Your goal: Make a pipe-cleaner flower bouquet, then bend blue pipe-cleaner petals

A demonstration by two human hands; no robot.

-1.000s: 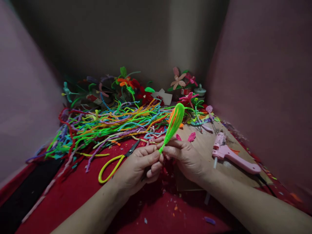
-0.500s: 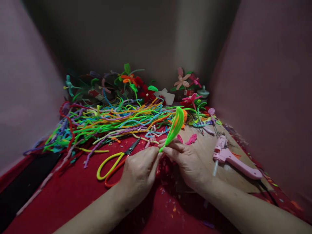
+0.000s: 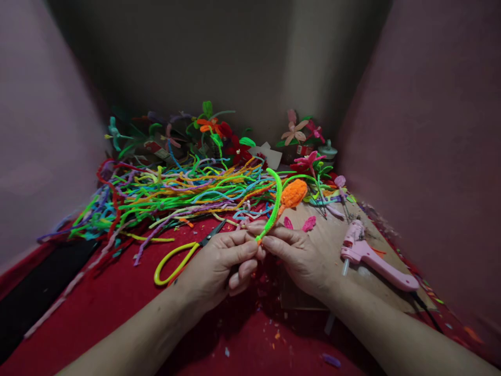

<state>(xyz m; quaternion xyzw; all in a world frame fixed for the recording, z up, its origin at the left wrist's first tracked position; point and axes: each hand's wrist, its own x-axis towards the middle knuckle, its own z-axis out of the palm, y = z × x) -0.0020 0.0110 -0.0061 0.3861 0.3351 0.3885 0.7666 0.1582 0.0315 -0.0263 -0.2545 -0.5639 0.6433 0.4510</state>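
we note that the bright green fuzzy pipe-cleaner leaf [image 3: 278, 198], broad-faced a second ago, now shows as a thin curved edge; the plump orange fuzzy pipe-cleaner bud [image 3: 294, 194], partly hidden behind it then, now stands out in full to its right. we take this as the piece having been turned in the fingers, so both parts can be judged apart. position: piece held up in front of us, above the desk [image 3: 235, 339] with its deep red cloth. left hand [image 3: 219, 261]: grip pinching the lower end of the piece between thumb and fingers, wrist rolled back after its knuckles-up pose. right hand [image 3: 303, 256]: grip pinching just beside it, at the leaf's base; the fingertips mask the join. around: a loose heap of multicoloured fuzzy pipe cleaners [image 3: 203, 190] behind; yellow-handled scissors with dark blades [image 3: 201, 242], partly covered by our left hand; a pale pink plastic glue gun [image 3: 362, 248] on the flat brown board [image 3: 324, 224], whose near edge our right forearm crosses.
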